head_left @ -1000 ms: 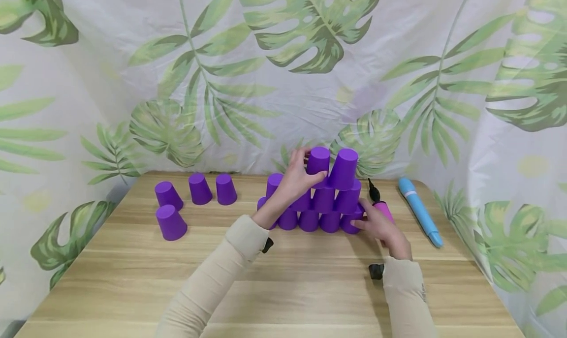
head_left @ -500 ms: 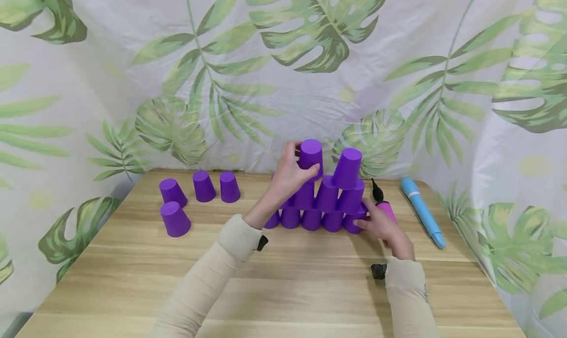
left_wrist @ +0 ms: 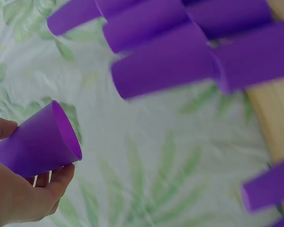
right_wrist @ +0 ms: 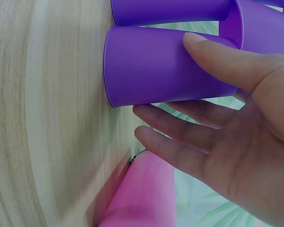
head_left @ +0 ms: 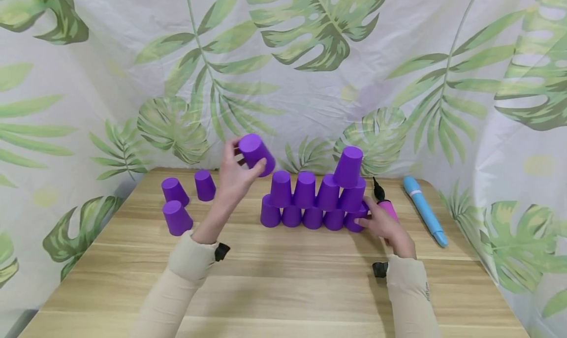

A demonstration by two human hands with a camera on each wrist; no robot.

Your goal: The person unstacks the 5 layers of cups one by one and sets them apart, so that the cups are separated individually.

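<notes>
My left hand (head_left: 236,175) grips a purple plastic cup (head_left: 254,153) in the air, up and left of the stack. The cup tilts, its closed end up; its open mouth (left_wrist: 66,130) shows in the left wrist view. Upside-down purple cups stand in a stack: several in the bottom row, several in the second row (head_left: 304,190), one cup (head_left: 348,167) on top at the right. Low at the right, my right hand (head_left: 385,227) holds the end cup of the bottom row (right_wrist: 156,66), thumb on its front, other fingers along its side and partly hidden behind it.
Three upside-down purple cups (head_left: 205,185) stand at the table's left; the left arm passes close by. Right of the stack lie a pink hand pump (head_left: 388,210) with a black nozzle and a light-blue tube (head_left: 425,210). A leaf-print cloth (head_left: 283,102) hangs behind the table.
My left hand has lifted its cup off the stack's top row and carried it left, tilting it. The left forearm now covers one loose cup. My right hand has stayed at the end cup.
</notes>
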